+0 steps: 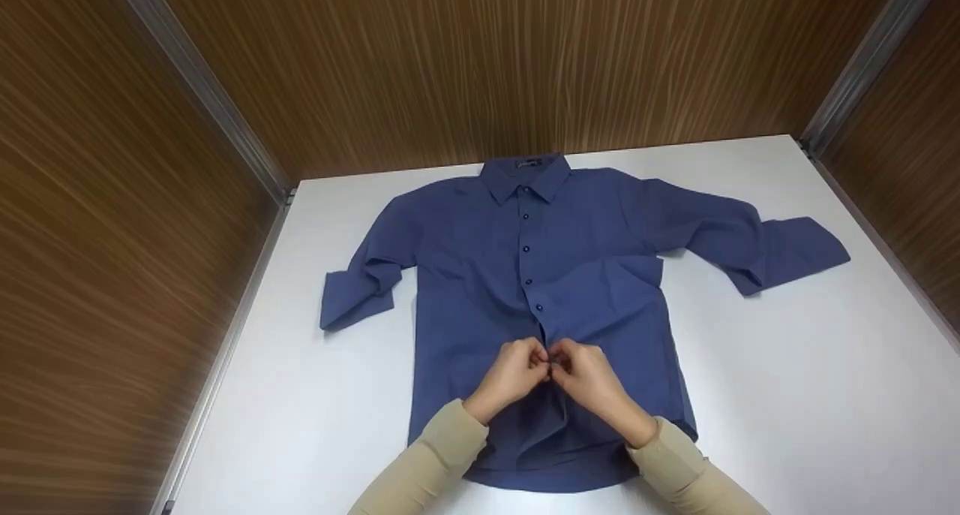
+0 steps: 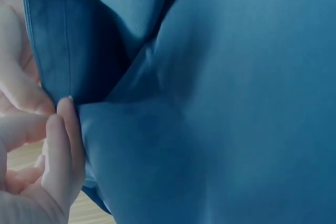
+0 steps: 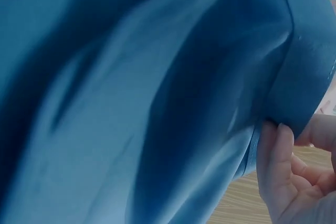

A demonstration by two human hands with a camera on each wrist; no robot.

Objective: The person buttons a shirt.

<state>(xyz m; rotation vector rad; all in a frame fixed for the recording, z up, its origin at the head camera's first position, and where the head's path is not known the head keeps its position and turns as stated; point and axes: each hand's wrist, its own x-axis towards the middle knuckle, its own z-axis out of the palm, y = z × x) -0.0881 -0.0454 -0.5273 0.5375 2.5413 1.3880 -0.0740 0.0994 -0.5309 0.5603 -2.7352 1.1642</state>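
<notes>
A dark blue button-up shirt (image 1: 472, 290) lies front up, collar at the far side and sleeves spread out. Down its front placket (image 3: 304, 72) runs a line of small dark buttons, several of them fastened from the collar downward. Low on the placket, my left hand (image 1: 516, 366) pinches one front edge between thumb and fingers. Facing it, my right hand (image 1: 589, 372) pinches the other edge, fingertips almost meeting the left ones. Both wrist views show the cloth lifted in folds around the fingertips. The button between the fingers is hidden.
Beneath the shirt is a white table (image 1: 810, 395). Wood-grain panels (image 1: 465, 64) stand behind it and on both sides, joined by metal corner posts (image 1: 210, 87). The shirt's right-side sleeve (image 1: 795, 252) bends toward the table's right edge; the left-side sleeve (image 1: 352, 297) is folded at the cuff.
</notes>
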